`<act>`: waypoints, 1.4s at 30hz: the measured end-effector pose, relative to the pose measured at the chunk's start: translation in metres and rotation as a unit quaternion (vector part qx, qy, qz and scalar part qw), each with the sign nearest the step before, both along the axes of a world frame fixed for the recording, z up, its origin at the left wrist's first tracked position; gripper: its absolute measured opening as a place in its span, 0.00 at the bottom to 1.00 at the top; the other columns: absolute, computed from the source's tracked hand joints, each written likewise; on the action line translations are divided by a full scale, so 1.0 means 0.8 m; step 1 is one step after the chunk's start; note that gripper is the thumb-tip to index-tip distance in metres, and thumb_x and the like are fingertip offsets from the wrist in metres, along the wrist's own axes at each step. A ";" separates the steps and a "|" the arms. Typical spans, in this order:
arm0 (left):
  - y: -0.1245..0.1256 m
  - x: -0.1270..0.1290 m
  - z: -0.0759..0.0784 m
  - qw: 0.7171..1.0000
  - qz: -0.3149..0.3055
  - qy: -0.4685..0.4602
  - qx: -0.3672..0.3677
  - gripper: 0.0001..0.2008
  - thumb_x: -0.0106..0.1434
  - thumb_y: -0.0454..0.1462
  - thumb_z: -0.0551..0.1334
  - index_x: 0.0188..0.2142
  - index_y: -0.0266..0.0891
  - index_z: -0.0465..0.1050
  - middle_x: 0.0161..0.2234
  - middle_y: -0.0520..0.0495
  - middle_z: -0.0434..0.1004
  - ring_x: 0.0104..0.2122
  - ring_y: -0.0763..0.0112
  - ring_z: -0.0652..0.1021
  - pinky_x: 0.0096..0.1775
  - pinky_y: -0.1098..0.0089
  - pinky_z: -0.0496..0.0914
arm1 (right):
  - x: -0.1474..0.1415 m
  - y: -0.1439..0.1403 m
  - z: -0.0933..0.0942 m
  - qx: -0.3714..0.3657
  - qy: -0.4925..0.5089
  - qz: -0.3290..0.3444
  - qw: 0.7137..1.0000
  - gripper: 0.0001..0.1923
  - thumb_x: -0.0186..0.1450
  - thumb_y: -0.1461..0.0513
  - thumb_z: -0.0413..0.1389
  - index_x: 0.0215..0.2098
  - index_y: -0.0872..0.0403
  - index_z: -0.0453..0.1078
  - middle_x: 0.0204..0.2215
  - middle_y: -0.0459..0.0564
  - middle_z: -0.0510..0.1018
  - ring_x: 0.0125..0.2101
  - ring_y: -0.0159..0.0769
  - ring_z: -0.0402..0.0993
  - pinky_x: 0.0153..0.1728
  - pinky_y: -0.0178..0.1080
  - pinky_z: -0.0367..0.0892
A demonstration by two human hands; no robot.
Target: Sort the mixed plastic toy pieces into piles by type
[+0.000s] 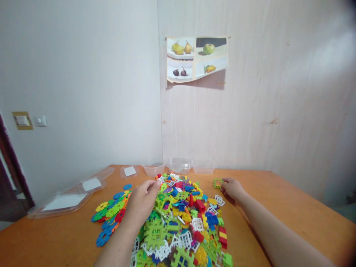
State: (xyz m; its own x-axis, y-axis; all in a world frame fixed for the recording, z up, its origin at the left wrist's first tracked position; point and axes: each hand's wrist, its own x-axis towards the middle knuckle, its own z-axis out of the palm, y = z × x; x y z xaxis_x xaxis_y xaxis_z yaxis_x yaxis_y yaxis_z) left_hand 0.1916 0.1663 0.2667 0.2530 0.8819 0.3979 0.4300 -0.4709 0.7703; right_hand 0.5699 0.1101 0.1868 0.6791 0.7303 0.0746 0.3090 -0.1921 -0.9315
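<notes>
A large heap of mixed plastic building pieces (182, 217) covers the middle of the table. My right hand (233, 189) is closed on the edge of a light green square frame block (215, 184), at the right of the heap and low over the table. Over the heap's left side is my left hand (143, 200), thumb and fingers pinched together; whatever they may hold is hidden. Beneath and left of that forearm lie flower-shaped notched discs (111, 209) in blue, green, yellow and red. White lattice pieces (185, 239) and green square blocks (154, 233) show at the heap's near end.
Clear plastic tubs (154, 169) stand in a row at the back of the wooden table (250, 176), against the wall. Transparent lids with white labels (65, 202) lie along the left edge. A fruit poster (197, 59) hangs on the wall.
</notes>
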 end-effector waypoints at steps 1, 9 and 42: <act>0.001 0.000 -0.001 1.000 0.001 0.003 0.000 0.22 0.63 0.55 0.56 0.39 0.41 0.78 0.39 0.47 0.83 0.40 0.58 0.80 0.40 0.67 0.69 | -0.002 0.000 0.000 0.000 0.013 0.001 1.000 0.10 0.68 0.60 0.56 0.44 0.59 0.71 0.23 0.43 0.74 0.19 0.27 0.69 0.22 0.32 0.67; -0.002 0.000 0.001 1.000 0.008 0.019 -0.005 0.22 0.63 0.55 0.56 0.39 0.43 0.78 0.39 0.49 0.83 0.40 0.59 0.80 0.40 0.68 0.69 | -0.012 -0.015 0.030 0.045 0.065 0.109 0.991 0.12 0.55 0.63 0.58 0.39 0.56 0.72 0.18 0.41 0.72 0.18 0.27 0.66 0.18 0.29 0.55; -0.032 -0.044 0.031 0.971 -0.125 0.199 -0.033 0.20 0.54 0.36 0.59 0.47 0.44 0.75 0.37 0.51 0.77 0.31 0.66 0.75 0.33 0.70 0.65 | -0.011 -0.004 0.005 0.002 -0.202 0.026 0.979 0.23 0.61 0.56 0.55 0.51 0.57 0.74 0.49 0.60 0.79 0.50 0.53 0.74 0.52 0.48 0.65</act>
